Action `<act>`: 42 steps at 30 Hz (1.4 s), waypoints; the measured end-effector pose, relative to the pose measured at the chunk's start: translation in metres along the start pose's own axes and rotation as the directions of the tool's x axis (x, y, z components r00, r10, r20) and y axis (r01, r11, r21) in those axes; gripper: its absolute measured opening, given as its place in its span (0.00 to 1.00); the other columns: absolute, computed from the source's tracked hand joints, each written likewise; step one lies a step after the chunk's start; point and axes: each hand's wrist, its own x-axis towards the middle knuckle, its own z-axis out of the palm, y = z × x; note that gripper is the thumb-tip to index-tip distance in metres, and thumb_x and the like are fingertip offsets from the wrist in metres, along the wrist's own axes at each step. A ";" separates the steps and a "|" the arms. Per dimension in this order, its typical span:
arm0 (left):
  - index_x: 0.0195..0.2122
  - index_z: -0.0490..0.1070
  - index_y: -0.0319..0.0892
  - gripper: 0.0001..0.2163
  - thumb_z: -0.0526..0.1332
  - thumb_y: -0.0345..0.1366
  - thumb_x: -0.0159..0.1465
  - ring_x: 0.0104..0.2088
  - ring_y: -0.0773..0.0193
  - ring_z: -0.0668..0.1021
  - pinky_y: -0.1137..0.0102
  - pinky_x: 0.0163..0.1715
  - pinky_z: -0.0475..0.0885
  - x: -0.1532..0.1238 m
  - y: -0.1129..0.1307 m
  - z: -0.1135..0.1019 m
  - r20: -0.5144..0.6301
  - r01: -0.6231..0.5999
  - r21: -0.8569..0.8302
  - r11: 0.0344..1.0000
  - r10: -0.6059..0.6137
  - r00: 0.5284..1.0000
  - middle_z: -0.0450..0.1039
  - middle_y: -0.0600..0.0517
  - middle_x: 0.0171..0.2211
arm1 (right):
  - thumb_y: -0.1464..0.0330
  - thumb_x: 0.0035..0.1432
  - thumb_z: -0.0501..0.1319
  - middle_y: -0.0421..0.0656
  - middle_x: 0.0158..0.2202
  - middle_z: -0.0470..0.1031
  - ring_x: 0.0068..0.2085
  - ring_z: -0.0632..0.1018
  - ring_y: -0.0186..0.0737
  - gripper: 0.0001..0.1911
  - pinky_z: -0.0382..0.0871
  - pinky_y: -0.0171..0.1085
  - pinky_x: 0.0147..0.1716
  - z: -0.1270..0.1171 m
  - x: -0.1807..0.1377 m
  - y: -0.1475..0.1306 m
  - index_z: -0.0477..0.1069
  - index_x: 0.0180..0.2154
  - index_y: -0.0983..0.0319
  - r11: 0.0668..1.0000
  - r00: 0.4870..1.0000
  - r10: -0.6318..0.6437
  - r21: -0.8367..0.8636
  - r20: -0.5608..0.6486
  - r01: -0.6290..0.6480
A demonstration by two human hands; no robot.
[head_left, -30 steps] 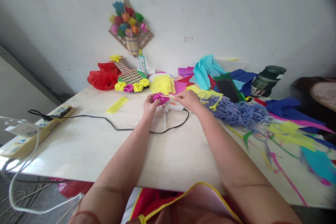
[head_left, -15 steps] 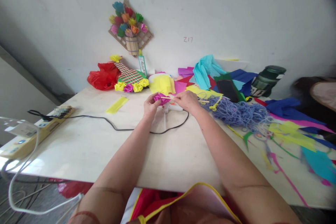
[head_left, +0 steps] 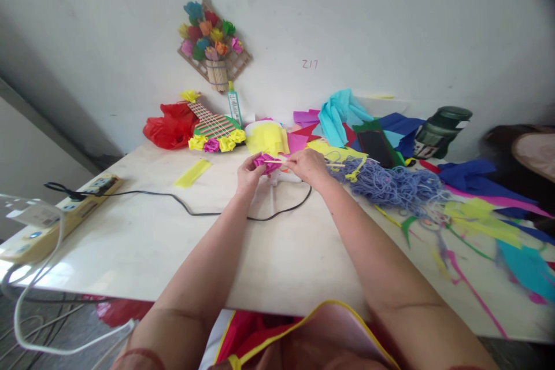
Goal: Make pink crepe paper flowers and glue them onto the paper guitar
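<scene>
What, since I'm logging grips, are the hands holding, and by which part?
The left hand pinches the magenta paper flower by its left side; the right hand grips a thin pale stick partway along its length.

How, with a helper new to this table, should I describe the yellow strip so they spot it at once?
On the white table, find the cream power bar at the left, then go toward the left hand. Between them, in front of the guitar, lies the yellow strip. Unlike the ruffled yellow flowers behind it, it is flat, straight-edged and lies by itself.
</scene>
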 end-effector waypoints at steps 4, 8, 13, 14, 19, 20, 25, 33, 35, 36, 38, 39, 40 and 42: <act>0.42 0.73 0.37 0.25 0.70 0.37 0.40 0.34 0.60 0.77 0.63 0.37 0.73 0.001 -0.002 -0.001 0.001 -0.002 0.006 1.000 0.002 1.000 0.75 0.49 0.32 | 0.56 0.56 0.56 0.44 0.36 0.79 0.39 0.76 0.42 0.15 0.62 0.35 0.33 0.000 0.000 0.000 0.78 0.36 0.56 1.000 1.000 -0.006 -0.001 -0.014 0.006; 0.41 0.73 0.37 0.25 0.70 0.37 0.40 0.33 0.61 0.77 0.63 0.37 0.73 0.001 -0.002 -0.001 0.008 -0.005 0.013 1.000 0.005 1.000 0.75 0.49 0.32 | 0.57 0.56 0.57 0.45 0.36 0.79 0.39 0.76 0.42 0.15 0.62 0.36 0.33 -0.001 0.000 0.000 0.78 0.37 0.56 1.000 1.000 -0.001 0.008 -0.009 0.002; 0.42 0.72 0.37 0.25 0.70 0.37 0.40 0.30 0.62 0.77 0.63 0.35 0.74 0.000 -0.001 -0.001 0.018 0.007 -0.004 1.000 -0.007 1.000 0.75 0.50 0.29 | 0.57 0.56 0.57 0.44 0.37 0.79 0.40 0.76 0.41 0.15 0.62 0.35 0.34 -0.002 -0.001 -0.001 0.78 0.38 0.56 1.000 1.000 0.001 -0.008 -0.007 -0.001; 0.42 0.72 0.37 0.25 0.69 0.37 0.40 0.30 0.62 0.76 0.64 0.34 0.74 0.000 0.000 0.000 0.022 0.010 -0.007 1.000 -0.010 1.000 0.75 0.50 0.29 | 0.58 0.56 0.57 0.44 0.37 0.79 0.40 0.76 0.41 0.15 0.62 0.35 0.34 -0.002 0.000 -0.001 0.78 0.38 0.56 1.000 1.000 -0.002 -0.013 -0.010 0.002; 0.42 0.71 0.37 0.24 0.68 0.36 0.41 0.28 0.63 0.77 0.64 0.33 0.74 -0.002 0.002 0.000 0.040 0.009 0.001 1.000 -0.009 0.999 0.74 0.51 0.27 | 0.58 0.56 0.56 0.44 0.38 0.79 0.40 0.76 0.42 0.14 0.61 0.36 0.33 0.000 0.000 -0.001 0.78 0.38 0.56 0.999 1.000 -0.019 -0.027 -0.025 0.018; 0.41 0.71 0.37 0.23 0.68 0.36 0.42 0.28 0.62 0.77 0.64 0.33 0.74 -0.002 0.002 0.000 0.039 0.006 0.006 1.000 -0.007 0.999 0.74 0.51 0.27 | 0.59 0.57 0.56 0.44 0.38 0.78 0.40 0.75 0.42 0.14 0.61 0.36 0.34 0.000 0.000 -0.001 0.77 0.38 0.56 0.999 0.999 -0.022 -0.030 -0.026 0.021; 0.36 0.66 0.40 0.21 0.69 0.38 0.41 0.25 0.62 0.77 0.64 0.30 0.74 -0.001 0.001 0.000 0.011 0.000 0.033 0.999 -0.001 1.000 0.73 0.52 0.24 | 0.60 0.58 0.54 0.45 0.38 0.78 0.40 0.75 0.42 0.15 0.61 0.36 0.34 -0.001 -0.002 -0.003 0.77 0.37 0.57 0.998 0.999 -0.036 -0.055 -0.032 0.034; 0.33 0.62 0.41 0.20 0.68 0.38 0.42 0.24 0.62 0.77 0.65 0.28 0.74 0.000 0.000 0.000 0.017 -0.010 0.023 1.000 0.009 1.000 0.72 0.54 0.22 | 0.62 0.60 0.51 0.49 0.37 0.77 0.39 0.75 0.43 0.17 0.60 0.36 0.32 -0.005 -0.005 -0.008 0.77 0.37 0.61 0.992 0.996 -0.083 -0.100 -0.034 0.079; 0.33 0.62 0.41 0.20 0.68 0.38 0.42 0.24 0.62 0.77 0.65 0.28 0.74 0.000 0.000 0.000 0.016 -0.013 0.026 1.000 0.012 1.000 0.72 0.54 0.22 | 0.62 0.60 0.51 0.50 0.37 0.77 0.39 0.75 0.43 0.17 0.60 0.35 0.32 -0.005 -0.005 -0.009 0.77 0.37 0.62 0.990 0.995 -0.093 -0.105 -0.030 0.090; 0.33 0.62 0.41 0.20 0.68 0.38 0.42 0.24 0.63 0.77 0.65 0.28 0.74 -0.001 0.000 0.000 0.016 -0.013 0.029 0.999 0.013 1.000 0.72 0.54 0.22 | 0.62 0.60 0.51 0.50 0.36 0.77 0.39 0.75 0.44 0.18 0.60 0.36 0.32 -0.005 -0.005 -0.009 0.76 0.37 0.62 0.990 0.995 -0.096 -0.109 -0.031 0.092; 0.33 0.62 0.41 0.20 0.68 0.38 0.42 0.24 0.63 0.77 0.65 0.28 0.74 -0.001 0.000 0.000 0.015 -0.016 0.036 0.999 0.015 1.000 0.72 0.54 0.22 | 0.63 0.60 0.51 0.50 0.36 0.76 0.39 0.75 0.44 0.17 0.60 0.36 0.31 -0.005 -0.006 -0.010 0.76 0.36 0.63 0.988 0.994 -0.103 -0.121 -0.042 0.097; 0.33 0.62 0.41 0.20 0.68 0.38 0.42 0.24 0.63 0.77 0.65 0.28 0.74 -0.001 0.000 0.000 0.016 -0.019 0.039 0.999 0.018 1.000 0.72 0.54 0.22 | 0.63 0.60 0.51 0.50 0.37 0.76 0.39 0.75 0.45 0.17 0.60 0.36 0.31 -0.005 -0.007 -0.010 0.76 0.37 0.63 0.987 0.993 -0.108 -0.126 -0.050 0.101; 0.33 0.62 0.41 0.19 0.68 0.38 0.43 0.24 0.62 0.77 0.65 0.28 0.74 -0.001 0.000 0.000 0.017 -0.024 0.042 0.999 0.023 1.000 0.72 0.54 0.22 | 0.63 0.60 0.51 0.50 0.37 0.76 0.40 0.75 0.45 0.17 0.60 0.36 0.31 -0.005 -0.007 -0.011 0.76 0.37 0.63 0.986 0.992 -0.112 -0.131 -0.055 0.104; 0.33 0.63 0.41 0.18 0.68 0.38 0.43 0.24 0.62 0.76 0.65 0.28 0.74 -0.001 0.000 0.001 0.022 -0.031 0.045 0.999 0.030 0.999 0.72 0.54 0.22 | 0.64 0.60 0.51 0.50 0.37 0.76 0.40 0.75 0.46 0.16 0.60 0.36 0.31 -0.006 -0.008 -0.012 0.76 0.37 0.63 0.985 0.991 -0.117 -0.138 -0.061 0.108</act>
